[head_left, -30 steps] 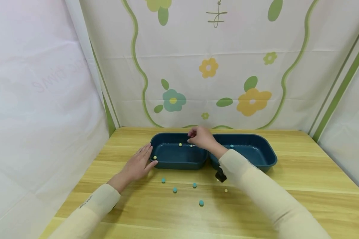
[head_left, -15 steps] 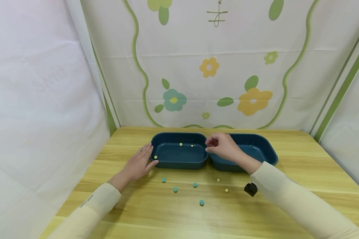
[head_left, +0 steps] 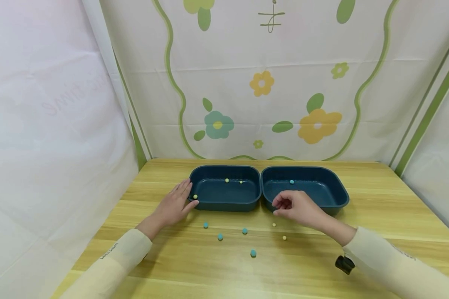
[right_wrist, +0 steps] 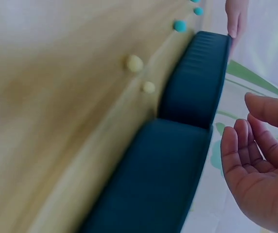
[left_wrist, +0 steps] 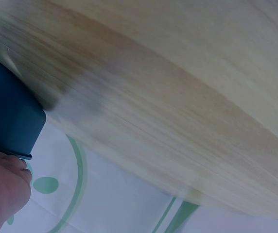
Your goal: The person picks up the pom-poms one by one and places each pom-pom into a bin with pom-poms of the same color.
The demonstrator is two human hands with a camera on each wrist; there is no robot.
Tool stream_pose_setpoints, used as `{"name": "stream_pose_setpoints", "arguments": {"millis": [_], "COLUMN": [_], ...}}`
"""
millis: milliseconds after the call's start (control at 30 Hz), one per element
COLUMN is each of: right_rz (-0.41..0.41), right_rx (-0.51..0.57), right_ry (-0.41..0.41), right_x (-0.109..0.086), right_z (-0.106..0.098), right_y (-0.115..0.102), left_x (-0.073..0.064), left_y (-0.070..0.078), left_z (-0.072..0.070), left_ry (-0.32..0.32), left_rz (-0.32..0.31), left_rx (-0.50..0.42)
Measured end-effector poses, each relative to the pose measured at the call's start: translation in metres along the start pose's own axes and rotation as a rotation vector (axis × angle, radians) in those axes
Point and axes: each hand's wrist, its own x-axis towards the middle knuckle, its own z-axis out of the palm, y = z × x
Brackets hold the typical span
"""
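Observation:
My left hand (head_left: 172, 204) rests its straight fingers on the left end of a dark blue bin (head_left: 224, 207), thumb at the front corner; the left wrist view shows its fingertips at the rim. Inside that bin are three small yellow balls (head_left: 227, 180). My right hand (head_left: 298, 207) hovers over the front rim of a second dark blue bin (head_left: 321, 169), which holds a blue ball (head_left: 292, 182). In the right wrist view, the right hand's fingers (right_wrist: 230, 145) are loosely bent, with a gap to the thumb and nothing between.
On the wooden table (head_left: 194, 265), in front of the bins, lie two yellow balls (head_left: 284, 238) and several blue balls (head_left: 253, 253). The two bins stand end to end. A patterned white cloth (head_left: 224, 83) hangs behind the table.
My right hand has moved from above the left bin rightward and toward me, to the right bin's front rim. The left hand keeps its place, and the balls have not moved.

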Motion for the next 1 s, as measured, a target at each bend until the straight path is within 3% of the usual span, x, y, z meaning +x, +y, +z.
{"name": "stream_pose_setpoints", "arguments": {"millis": [400,1000], "right_rz": [-0.039,0.024], "right_rx": [0.01,0.049], "right_ry": [-0.07,-0.183], "right_x": [-0.022,-0.033], "right_z": [0.011,0.023], "right_y": [0.017,0.038], "left_x": [0.0,0.0], "left_y": [0.0,0.0], "left_z": [0.001,0.002], "left_ry": [0.008,0.018], "left_rz": [-0.007,-0.004], "left_rx": [0.011,0.006]}}
